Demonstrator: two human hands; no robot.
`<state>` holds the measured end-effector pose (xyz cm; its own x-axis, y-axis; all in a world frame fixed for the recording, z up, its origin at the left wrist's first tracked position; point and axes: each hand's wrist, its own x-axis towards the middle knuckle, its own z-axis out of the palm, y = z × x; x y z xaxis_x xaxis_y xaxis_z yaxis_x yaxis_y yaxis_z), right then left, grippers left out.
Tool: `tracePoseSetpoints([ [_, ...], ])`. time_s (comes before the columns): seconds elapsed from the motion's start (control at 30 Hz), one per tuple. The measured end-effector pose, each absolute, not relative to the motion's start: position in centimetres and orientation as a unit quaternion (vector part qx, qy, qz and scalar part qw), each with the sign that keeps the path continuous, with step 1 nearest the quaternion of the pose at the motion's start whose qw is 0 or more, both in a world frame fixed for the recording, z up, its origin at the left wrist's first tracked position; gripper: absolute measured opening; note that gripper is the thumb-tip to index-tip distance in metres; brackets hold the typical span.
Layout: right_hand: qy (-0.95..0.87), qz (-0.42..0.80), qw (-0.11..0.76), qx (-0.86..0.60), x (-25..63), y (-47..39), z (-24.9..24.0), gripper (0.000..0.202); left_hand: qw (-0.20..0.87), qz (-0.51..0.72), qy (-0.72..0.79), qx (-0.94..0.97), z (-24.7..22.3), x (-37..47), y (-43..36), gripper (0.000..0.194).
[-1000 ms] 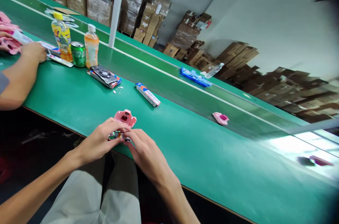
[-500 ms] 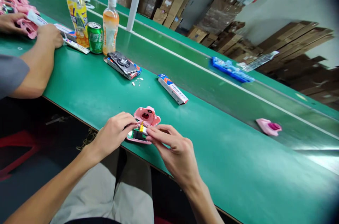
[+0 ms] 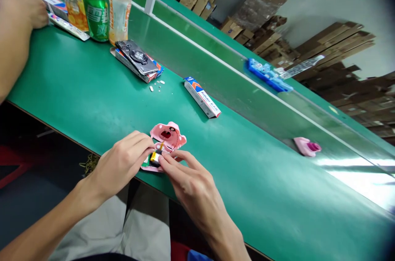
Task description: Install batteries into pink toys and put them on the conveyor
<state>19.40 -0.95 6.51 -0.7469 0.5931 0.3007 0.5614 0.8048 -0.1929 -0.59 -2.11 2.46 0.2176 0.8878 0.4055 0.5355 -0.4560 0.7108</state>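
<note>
An opened pink plastic case (image 3: 168,135) lies near the front edge of the green table, its two halves joined by thin wires. A green circuit board (image 3: 145,161) shows in the lower half. Over that half is a small silver battery with yellow tape (image 3: 155,156), held in the fingertips of my right hand (image 3: 191,183). My left hand (image 3: 123,162) is closed at the left side of the case, thumb and fingers pressed together; what lies between its fingertips is too small to name.
A phone (image 3: 138,57) rests on a flat box, with a green can (image 3: 96,14) and bottles behind it. A long carton (image 3: 202,97) lies beyond the case. Another person's hand (image 3: 24,4) is at upper left; a pink part (image 3: 307,146) lies right.
The battery has moved left and down over the lower half of the case, with my right hand following. The view has shifted, and the other person's hand is now nearer the left edge.
</note>
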Motion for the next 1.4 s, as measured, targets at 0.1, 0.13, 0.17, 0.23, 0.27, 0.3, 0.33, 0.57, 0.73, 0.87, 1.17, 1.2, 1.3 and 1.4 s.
tracePoseSetpoints([
  [0.1, -0.946, -0.007, 0.135, -0.295, 19.6, -1.3, 6.8, 0.031, 0.191, 0.392, 0.469, 0.768, 2.3, -0.8, -2.3, 0.019],
  [0.13, -0.948, -0.015, 0.122, -0.293, 19.7, -1.5, 7.0, 0.033, 0.186, 0.380, 0.460, 0.780, 2.3, -0.9, -2.4, 0.018],
  [0.17, -0.949, -0.020, 0.109, -0.295, 19.9, -1.7, 7.1, 0.034, 0.181, 0.364, 0.448, 0.796, 2.3, -1.1, -2.5, 0.020],
  [0.23, -0.947, -0.033, 0.099, -0.304, 20.0, -2.0, 7.2, 0.034, 0.162, 0.333, 0.420, 0.829, 2.3, -1.5, -2.7, 0.031],
  [0.27, -0.946, -0.037, 0.101, -0.306, 20.0, -2.1, 7.0, 0.035, 0.150, 0.322, 0.409, 0.841, 2.3, -1.7, -2.8, 0.034],
  [0.3, -0.944, -0.042, 0.114, -0.306, 20.0, -2.3, 6.7, 0.035, 0.137, 0.315, 0.401, 0.849, 2.2, -1.9, -2.8, 0.033],
  [0.33, -0.941, -0.043, 0.135, -0.306, 19.9, -2.4, 6.2, 0.036, 0.126, 0.313, 0.397, 0.854, 2.2, -2.0, -2.8, 0.031],
  [0.57, -0.856, -0.051, 0.329, -0.394, 21.1, -3.5, 3.7, 0.021, 0.139, 0.317, 0.401, 0.848, 1.9, -2.2, -2.7, 0.027],
  [0.73, -0.766, 0.018, 0.337, -0.547, 21.1, 3.0, 8.8, 0.046, 0.114, 0.319, 0.411, 0.846, 1.5, -1.9, -2.8, 0.021],
  [0.87, -0.803, 0.228, -0.145, -0.531, 16.4, 10.7, 13.1, 0.058, 0.076, 0.313, 0.443, 0.837, 1.5, -1.3, -2.9, 0.020],
  [1.17, -0.866, 0.198, -0.175, -0.424, 13.1, 10.4, 17.1, 0.030, 0.223, 0.468, 0.434, 0.737, 1.9, -1.8, -3.1, 0.024],
  [1.2, -0.884, 0.198, -0.134, -0.401, 14.0, 9.6, 17.8, 0.025, 0.248, 0.513, 0.423, 0.705, 2.1, -1.9, -3.0, 0.023],
  [1.3, -0.923, 0.213, 0.029, -0.319, 16.3, 7.1, 19.6, 0.016, 0.294, 0.651, 0.386, 0.584, 3.0, -1.7, -2.7, 0.030],
  [1.4, -0.938, 0.183, 0.145, -0.257, 17.0, 4.4, 20.9, 0.020, 0.360, 0.723, 0.336, 0.485, 4.8, -0.8, -2.2, 0.041],
])
